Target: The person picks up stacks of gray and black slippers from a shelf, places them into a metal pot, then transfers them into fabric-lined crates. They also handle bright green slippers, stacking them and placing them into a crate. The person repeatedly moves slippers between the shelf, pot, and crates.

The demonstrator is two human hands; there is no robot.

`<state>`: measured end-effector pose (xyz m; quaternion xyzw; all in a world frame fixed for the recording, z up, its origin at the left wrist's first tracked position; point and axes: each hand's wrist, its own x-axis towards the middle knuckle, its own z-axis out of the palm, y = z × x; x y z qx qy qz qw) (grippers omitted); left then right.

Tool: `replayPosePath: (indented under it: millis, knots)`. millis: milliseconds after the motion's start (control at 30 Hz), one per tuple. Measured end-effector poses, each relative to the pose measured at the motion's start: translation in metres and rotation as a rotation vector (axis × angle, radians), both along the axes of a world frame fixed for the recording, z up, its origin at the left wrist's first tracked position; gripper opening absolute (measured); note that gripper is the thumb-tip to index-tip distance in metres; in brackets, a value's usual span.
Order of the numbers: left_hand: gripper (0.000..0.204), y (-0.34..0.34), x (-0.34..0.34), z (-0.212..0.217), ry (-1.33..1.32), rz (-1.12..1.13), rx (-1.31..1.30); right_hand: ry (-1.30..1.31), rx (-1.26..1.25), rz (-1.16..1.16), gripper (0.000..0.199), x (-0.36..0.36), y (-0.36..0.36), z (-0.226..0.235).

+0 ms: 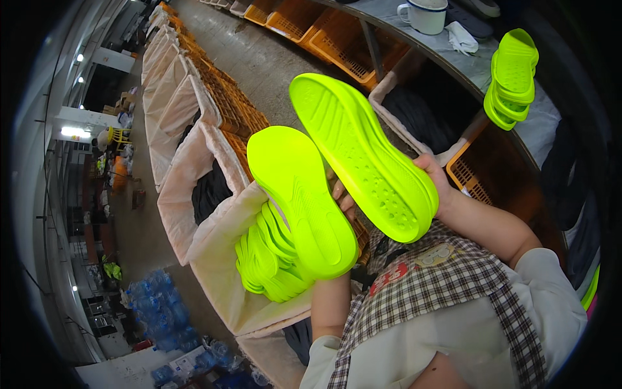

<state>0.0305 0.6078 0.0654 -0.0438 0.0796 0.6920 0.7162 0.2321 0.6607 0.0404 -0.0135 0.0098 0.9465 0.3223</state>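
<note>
Two neon-yellow shoe soles are held up side by side in front of the person's chest, above a cloth-lined bin (214, 259) that holds a heap of more yellow soles (269, 259). The left hand (337, 256) is mostly hidden behind the left sole (301, 194), whose smooth inner face is turned toward the camera; its fingers seem to be closed on the lower end, though the grip itself cannot be seen. The right hand (435, 178) grasps the right sole (363, 152) at its near end, thumb side wrapped over the edge, with the dimpled tread face showing. A few fingertips (341, 198) peek out between the two soles. Both pieces look like moulded foam: probably light, somewhat springy and bendable along their length, with a matte surface that should not slip. Holding them at one end, as here, appears enough for their weight; pinching across the thick rim likely gives the surest hold. On the table (453, 58) at upper right lie a stack of similar soles (512, 78) and a white mug (424, 14).
</note>
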Motion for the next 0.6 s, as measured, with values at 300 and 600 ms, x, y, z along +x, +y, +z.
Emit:
replayPosePath:
  millis: [300,600]
  knots:
    - [0.049,0.004,0.001,-0.001,0.083,-0.092,0.179,-0.185,0.202,-0.078,0.063,0.004,0.000,0.009]
    - [0.049,0.008,0.026,-0.009,0.450,0.012,-0.038,-0.613,0.445,0.083,0.063,0.028,-0.003,0.026]
